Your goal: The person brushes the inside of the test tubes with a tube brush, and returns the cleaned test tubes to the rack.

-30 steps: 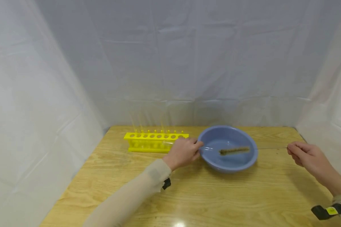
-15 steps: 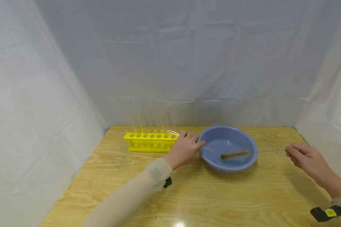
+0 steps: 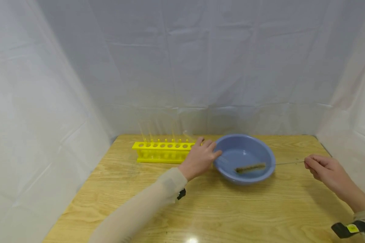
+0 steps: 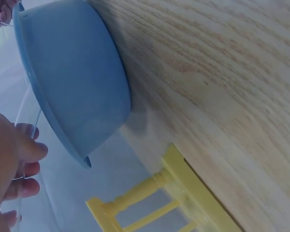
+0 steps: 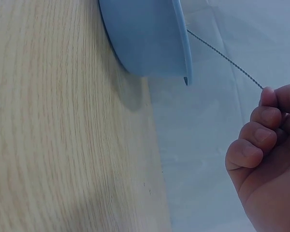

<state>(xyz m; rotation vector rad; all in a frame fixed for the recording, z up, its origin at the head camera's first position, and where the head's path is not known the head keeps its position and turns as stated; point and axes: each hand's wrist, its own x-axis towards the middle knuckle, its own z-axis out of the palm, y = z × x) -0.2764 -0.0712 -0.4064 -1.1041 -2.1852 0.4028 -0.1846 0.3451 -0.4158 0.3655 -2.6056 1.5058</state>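
My left hand grips a clear glass test tube between thumb and fingers at the left rim of the blue basin. The tube slants, its far end raised behind my fingers and its other end over the basin. With thumb and fingertips, my right hand pinches the twisted wire handle of a test tube brush, to the right of the basin. The brush's brown bristle head hangs over the inside of the basin, apart from the tube.
A yellow test tube rack stands left of the basin, partly behind my left hand. Several clear upright tubes or pegs show faintly along its back. The wooden table meets white sheeting at the back and sides.
The tube in my left hand has swung from nearly level to steeply tilted, its left end rising. The brush head has sunk lower over the basin, and my right hand has shifted slightly left.
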